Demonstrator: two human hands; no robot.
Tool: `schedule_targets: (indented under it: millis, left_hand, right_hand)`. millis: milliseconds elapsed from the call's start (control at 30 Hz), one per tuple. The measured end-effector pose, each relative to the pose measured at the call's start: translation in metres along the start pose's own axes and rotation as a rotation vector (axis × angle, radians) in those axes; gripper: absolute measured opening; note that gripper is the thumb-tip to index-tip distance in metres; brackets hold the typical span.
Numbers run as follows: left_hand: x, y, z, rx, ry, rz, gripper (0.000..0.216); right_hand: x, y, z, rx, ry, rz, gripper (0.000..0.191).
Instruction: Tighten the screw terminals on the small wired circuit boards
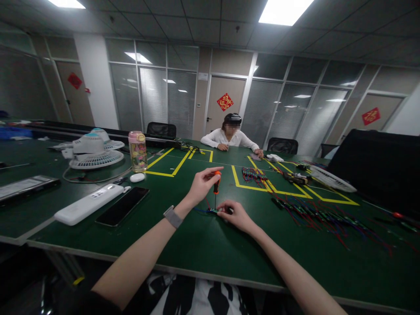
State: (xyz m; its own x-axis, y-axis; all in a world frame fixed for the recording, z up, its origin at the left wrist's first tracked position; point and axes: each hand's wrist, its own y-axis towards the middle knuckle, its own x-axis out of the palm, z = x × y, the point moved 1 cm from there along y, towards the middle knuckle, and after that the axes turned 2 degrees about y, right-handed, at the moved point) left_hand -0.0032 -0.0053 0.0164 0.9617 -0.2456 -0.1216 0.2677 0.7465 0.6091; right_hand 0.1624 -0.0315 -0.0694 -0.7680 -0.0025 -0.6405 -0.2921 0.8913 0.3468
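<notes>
Orange-handled screwdriver point(216, 187) near-upright over small circuit board point(212, 211); left hand point(204, 186) grips it above board; right hand point(238, 215), nearer, pinches board's right end.

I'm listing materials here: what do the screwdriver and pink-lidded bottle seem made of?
Screwdriver: likely plastic or rubbery handle, given its orange and black colouring; slim shaft probably metal, finish unclear.
Pink-lidded bottle: probably smooth, clear plastic, since its body looks see-through; glass is possible.

dim overall; white ceiling lights point(286, 11) glare, glass point(292, 113) reflects them, edges stretch.
</notes>
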Motion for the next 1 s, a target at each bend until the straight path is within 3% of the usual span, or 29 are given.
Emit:
schedule_targets:
  millis: [133,300,500,700,867,1000]
  left_hand:
    - [0.0,-0.0014,-0.0001,0.08,0.147,0.067,0.032]
    - [-0.0002,0.0006,0.0009,-0.007,-0.05,-0.038,0.036]
    - [-0.0012,-0.0009,0.0027,0.068,0.127,0.071,0.03]
    - [0.0,-0.0007,0.0033,0.005,-0.033,-0.044,0.034]
    - [-0.0009,-0.0036,0.0048,0.113,0.237,0.114,0.027]
    - [0.0023,-0.0022,0.0042,0.074,0.082,-0.001,0.034]
  right_hand:
    - [-0.0017,0.0002,-0.001,-0.003,0.016,-0.004,0.018]
    - [-0.0034,0.0007,0.0008,0.019,0.023,-0.041,0.019]
    - [-0.0028,0.0008,0.0013,0.034,0.013,-0.023,0.017]
    - [-0.003,0.0005,0.0,0.021,-0.007,-0.023,0.017]
    - [-0.0028,0.0001,-0.0022,0.03,-0.019,-0.016,0.017]
    - [-0.0029,0.0003,-0.0012,0.013,-0.031,-0.017,0.017]
